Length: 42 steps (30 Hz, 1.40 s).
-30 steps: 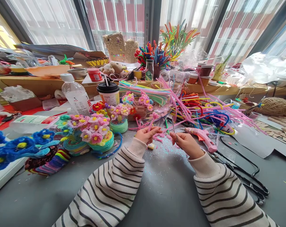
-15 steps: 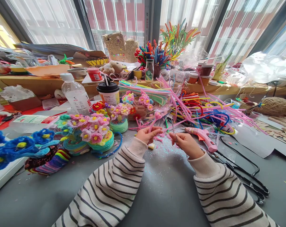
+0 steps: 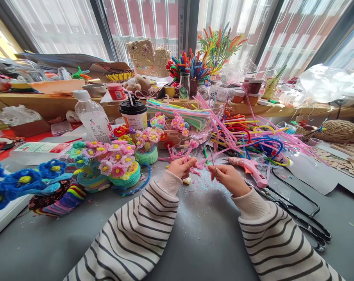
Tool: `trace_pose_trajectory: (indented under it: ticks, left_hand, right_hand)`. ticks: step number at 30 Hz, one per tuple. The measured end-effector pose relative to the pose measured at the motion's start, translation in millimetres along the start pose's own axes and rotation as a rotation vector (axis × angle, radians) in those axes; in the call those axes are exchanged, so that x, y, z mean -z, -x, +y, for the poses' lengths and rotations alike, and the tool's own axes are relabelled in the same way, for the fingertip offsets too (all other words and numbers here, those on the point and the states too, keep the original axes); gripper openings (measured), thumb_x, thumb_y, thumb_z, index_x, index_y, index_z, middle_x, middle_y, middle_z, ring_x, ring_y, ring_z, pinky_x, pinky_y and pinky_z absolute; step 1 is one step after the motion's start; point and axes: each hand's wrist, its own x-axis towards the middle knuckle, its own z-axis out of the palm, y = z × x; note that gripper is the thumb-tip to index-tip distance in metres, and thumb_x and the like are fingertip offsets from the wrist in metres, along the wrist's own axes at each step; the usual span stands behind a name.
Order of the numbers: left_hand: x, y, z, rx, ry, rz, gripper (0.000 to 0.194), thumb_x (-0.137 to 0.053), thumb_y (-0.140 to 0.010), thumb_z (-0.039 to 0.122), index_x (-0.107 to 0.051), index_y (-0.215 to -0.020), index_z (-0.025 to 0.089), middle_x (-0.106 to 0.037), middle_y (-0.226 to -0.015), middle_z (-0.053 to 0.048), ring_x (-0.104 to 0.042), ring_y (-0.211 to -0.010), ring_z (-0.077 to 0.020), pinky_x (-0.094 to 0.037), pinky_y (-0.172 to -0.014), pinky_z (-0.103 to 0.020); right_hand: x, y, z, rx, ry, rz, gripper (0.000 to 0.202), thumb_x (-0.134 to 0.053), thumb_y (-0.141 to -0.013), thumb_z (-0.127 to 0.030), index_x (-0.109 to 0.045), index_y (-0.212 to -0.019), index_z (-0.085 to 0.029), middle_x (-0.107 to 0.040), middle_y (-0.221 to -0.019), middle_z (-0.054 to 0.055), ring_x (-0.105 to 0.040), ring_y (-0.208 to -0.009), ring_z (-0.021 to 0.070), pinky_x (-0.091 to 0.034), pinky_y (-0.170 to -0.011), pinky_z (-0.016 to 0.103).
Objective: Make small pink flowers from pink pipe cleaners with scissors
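Note:
Near the middle of the grey table [image 3: 194, 242], my left hand [image 3: 181, 168] pinches a thin pink pipe cleaner [image 3: 193, 144] whose bent part rises above the fingers. To its right my right hand [image 3: 228, 178] is closed around small scissors [image 3: 212, 158], their thin metal blades pointing up. A narrow gap separates the two hands. Pink fluff scraps and glitter [image 3: 200, 185] lie on the table beneath them, beside a small yellow piece [image 3: 186, 180]. A pink glue gun [image 3: 251, 169] lies just right of my right hand.
Fuzzy flower pots [image 3: 126, 175] and a blue-flowered pot [image 3: 58, 199] stand at left, with a bottle [image 3: 93, 121] and a lidded cup [image 3: 133, 117] behind. Pipe cleaners [image 3: 229, 132] are heaped behind my hands. Black cables [image 3: 308, 222] lie at right.
Both hands have shifted very slightly left in the view. The scissors in my right hand have tilted a little to the left; both hands keep their holds.

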Motion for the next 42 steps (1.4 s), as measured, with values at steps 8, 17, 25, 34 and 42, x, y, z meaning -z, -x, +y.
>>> trace_pose_trajectory:
  ticks: [8, 17, 25, 34, 42]
  left_hand:
    - [-0.5, 0, 3, -0.017, 0.051, 0.019, 0.029, -0.063, -0.051, 0.034, -0.044, -0.056, 0.013, -0.036, -0.028, 0.011, -0.023, -0.019, 0.0003, -0.011, -0.025, -0.015]
    - [2.4, -3, -4, -0.121, 0.057, 0.095, 0.026, -0.063, -0.052, 0.033, -0.054, -0.062, 0.010, -0.059, -0.057, 0.000, -0.025, -0.022, 0.0031, -0.010, -0.026, -0.016]
    - [2.0, -3, -5, -0.112, 0.058, 0.091, 0.024, -0.066, -0.049, 0.028, -0.058, -0.065, 0.011, -0.060, -0.060, -0.001, -0.026, -0.024, 0.0031, -0.011, -0.027, -0.016]
    - [1.9, -3, -3, -0.111, 0.178, 0.059, 0.022, -0.064, -0.052, 0.026, -0.058, -0.069, 0.011, -0.058, -0.060, 0.000, -0.026, -0.025, 0.0038, -0.011, -0.026, -0.015]
    - [-1.1, -1, -2, -0.093, 0.288, -0.051, 0.024, -0.066, -0.049, 0.027, -0.047, -0.053, 0.013, -0.029, -0.028, 0.010, -0.021, -0.023, 0.0010, -0.013, -0.027, -0.013]
  right_hand:
    - [-24, 0, 2, -0.091, -0.220, -0.158, 0.046, -0.036, -0.070, -0.053, -0.046, -0.046, -0.015, -0.024, -0.036, -0.007, -0.021, -0.034, 0.0045, -0.015, -0.035, 0.019]
    - [-33, 0, 5, -0.198, -0.466, -0.203, 0.045, -0.038, -0.067, -0.056, -0.044, -0.048, -0.016, -0.020, -0.032, -0.010, -0.015, -0.029, 0.0029, -0.011, -0.031, 0.018]
    - [-34, 0, 5, -0.203, -0.455, -0.204, 0.045, -0.038, -0.066, -0.057, -0.045, -0.047, -0.016, -0.021, -0.032, -0.009, -0.017, -0.029, 0.0031, -0.012, -0.031, 0.018]
    - [-34, 1, 4, -0.135, -0.300, -0.100, 0.044, -0.040, -0.067, -0.053, -0.050, -0.050, -0.014, -0.023, -0.035, -0.008, -0.020, -0.032, 0.0038, -0.015, -0.033, 0.019]
    - [-35, 3, -1, -0.095, -0.296, -0.071, 0.033, -0.051, -0.064, -0.043, -0.063, -0.072, -0.014, -0.029, -0.040, -0.006, -0.024, -0.038, 0.0052, -0.020, -0.037, 0.020]
